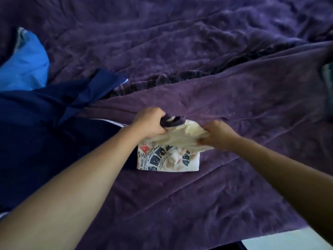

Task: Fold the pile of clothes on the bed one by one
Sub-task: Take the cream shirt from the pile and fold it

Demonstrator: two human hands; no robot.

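While the fingers of L hand (149, 123) curl on the dark collar (173, 121) & those of R hand (219, 135) pinch the cream cloth, the printed T-shirt (167, 159) lies almost folded on the bed (234, 105), w/ navy clothes (36, 132) beside it not yet folded.
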